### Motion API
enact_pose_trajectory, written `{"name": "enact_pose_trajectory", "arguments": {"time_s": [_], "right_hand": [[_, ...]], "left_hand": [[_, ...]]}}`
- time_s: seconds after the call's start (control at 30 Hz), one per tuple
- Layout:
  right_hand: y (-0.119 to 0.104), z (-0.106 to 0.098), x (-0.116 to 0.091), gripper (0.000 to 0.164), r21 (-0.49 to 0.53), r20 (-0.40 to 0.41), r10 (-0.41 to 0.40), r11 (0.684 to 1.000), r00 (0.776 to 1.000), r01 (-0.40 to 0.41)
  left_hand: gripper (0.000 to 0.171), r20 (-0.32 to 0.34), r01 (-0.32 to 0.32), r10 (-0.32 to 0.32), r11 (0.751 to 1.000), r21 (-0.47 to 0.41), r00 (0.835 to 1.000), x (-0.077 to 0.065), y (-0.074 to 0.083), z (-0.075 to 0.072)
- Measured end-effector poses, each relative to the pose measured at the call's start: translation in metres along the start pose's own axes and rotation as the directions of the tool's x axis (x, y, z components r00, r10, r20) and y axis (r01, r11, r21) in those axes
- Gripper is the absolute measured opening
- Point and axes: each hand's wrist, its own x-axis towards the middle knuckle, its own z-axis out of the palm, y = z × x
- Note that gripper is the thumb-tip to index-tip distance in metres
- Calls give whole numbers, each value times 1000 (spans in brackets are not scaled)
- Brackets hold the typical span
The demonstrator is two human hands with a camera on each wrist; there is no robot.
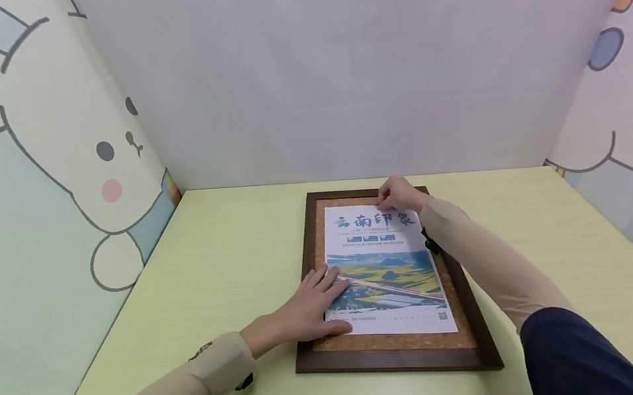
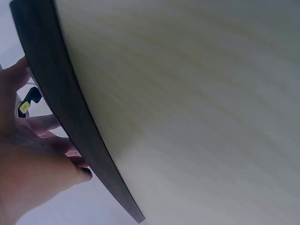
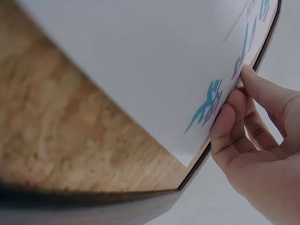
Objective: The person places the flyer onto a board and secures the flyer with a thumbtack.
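A white poster (image 1: 389, 321) with blue lettering and a printed landscape lies on a cork board (image 1: 458, 312) in a dark brown frame (image 1: 398, 360). My left hand (image 1: 309, 306) rests with spread fingers across the frame's left side and the poster's left edge; in the left wrist view, the frame's side (image 2: 61, 79) partly hides that hand (image 2: 28, 140). At the poster's top edge, my right hand (image 1: 399, 195) has its thumb and fingers curled together. Close up, the right hand (image 3: 262, 136) pinches a small gold-toned thumbtack (image 3: 240, 86), mostly covered by the fingertips.
The board lies on a pale yellow-green table (image 1: 227, 249). A plain pale wall (image 1: 324, 76) rises behind the table's far edge, and cartoon-printed walls (image 1: 25, 216) flank it on both sides.
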Motion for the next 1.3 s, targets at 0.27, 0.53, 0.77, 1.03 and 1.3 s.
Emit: {"name": "enact_pose_trajectory", "arguments": {"time_s": [0.27, 0.53, 0.77, 1.03, 1.3], "right_hand": [[7, -1, 2, 12, 24, 56, 6, 1000, 998, -8], [14, -2, 9, 17, 57, 25, 9, 998, 1000, -10], [12, 2, 5, 15, 63, -8, 37, 997, 999, -36], [6, 0, -3, 9, 83, 13, 50, 995, 999, -51], [12, 7, 3, 10, 90, 28, 106, 990, 994, -108]], "left_hand": [[79, -1, -5, 5, 1000, -3, 1000, 1, -1, 4], [78, 1, -8, 8, 1000, 4, 1000, 4, -3, 0], [79, 11, -6, 6, 1000, -2, 1000, 5, -3, 1], [79, 9, -24, 24, 1000, 9, 1000, 5, -1, 0], [79, 18, -23, 23, 1000, 14, 1000, 7, 0, 1]]}}
